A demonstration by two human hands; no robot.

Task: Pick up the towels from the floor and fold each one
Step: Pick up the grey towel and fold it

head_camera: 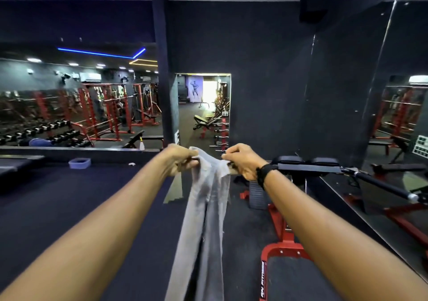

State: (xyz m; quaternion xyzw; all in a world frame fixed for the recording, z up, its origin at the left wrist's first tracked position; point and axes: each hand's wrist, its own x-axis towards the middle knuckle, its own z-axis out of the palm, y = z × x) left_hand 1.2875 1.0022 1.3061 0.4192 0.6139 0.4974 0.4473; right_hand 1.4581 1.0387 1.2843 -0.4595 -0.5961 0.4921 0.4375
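One grey towel [203,208] is off the floor and hangs at the centre of the frame, bunched lengthwise and not yet folded flat, so I judge the folding has barely begun; whether other towels wait on the floor cannot be seen. The left hand [183,161] curls its fingers round the towel's top edge, and just to its right the right hand [240,161] pinches the same edge. At left lies a dark raised platform [69,208] carrying a small blue tub [80,163]; at lower right a red bench frame [281,252] stands close beside the hanging cloth and could snag it.
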